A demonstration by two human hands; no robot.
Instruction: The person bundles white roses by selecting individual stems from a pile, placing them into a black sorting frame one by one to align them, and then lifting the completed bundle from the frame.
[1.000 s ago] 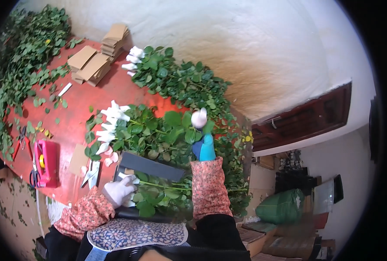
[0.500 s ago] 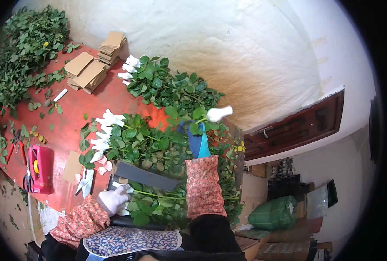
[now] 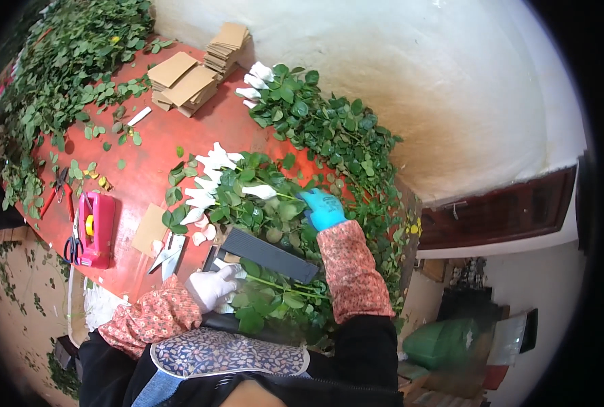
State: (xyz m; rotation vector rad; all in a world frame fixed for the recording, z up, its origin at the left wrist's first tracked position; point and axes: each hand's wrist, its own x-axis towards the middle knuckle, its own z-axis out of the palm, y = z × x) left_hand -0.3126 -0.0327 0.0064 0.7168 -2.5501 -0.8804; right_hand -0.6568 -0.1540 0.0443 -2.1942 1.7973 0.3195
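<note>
My right hand (image 3: 324, 209), in a blue glove, is closed on the stem of a white-capped rose (image 3: 260, 190), held over a leafy pile of similar roses (image 3: 214, 163). My white-gloved left hand (image 3: 210, 287) has its fingers curled on a white-tipped stem beside the dark angled board (image 3: 269, 255); leafy stems (image 3: 261, 312) lie to its right. Pale petals (image 3: 199, 238) and open white-handled scissors (image 3: 171, 254) are left of the board, near a cardboard piece (image 3: 147, 227).
A red table (image 3: 139, 163) holds a pink tape dispenser (image 3: 100, 230), dark scissors (image 3: 72, 247), red-handled pliers (image 3: 60, 193), cardboard stacks (image 3: 186, 81), a back row of roses (image 3: 322, 129) and piled foliage (image 3: 58, 68). A wall (image 3: 397, 68) stands behind; a green sack (image 3: 438, 342) is at right.
My right hand's rose has turned from bud pointing right to bud pointing left, and the hand has lowered onto the pile. My left hand stays by the board. The whole view has shifted.
</note>
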